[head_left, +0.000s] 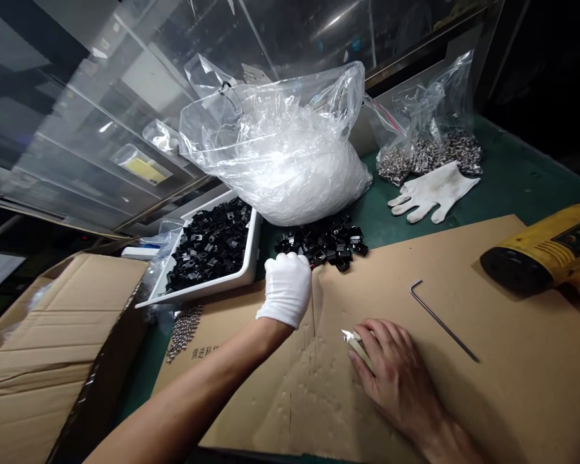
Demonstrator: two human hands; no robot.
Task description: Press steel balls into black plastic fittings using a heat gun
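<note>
My left hand, in a white glove, reaches to the near edge of a loose pile of small black plastic parts. Its fingers are curled closed, and whatever they pinch is hidden, apart from a tiny reddish bit beside the fingertips. My bare right hand rests low over the cardboard sheet, wrapped round a small hand tool with pale handles and a shiny metal tip. The tip points left; the palm hides the rest of the tool. To the right of this hand lies a hex key.
A white tray of black parts stands left, beside small metal pieces and an open carton. Behind are a large clear plastic bag, bags of metal parts and a white glove. A yellow power tool lies right.
</note>
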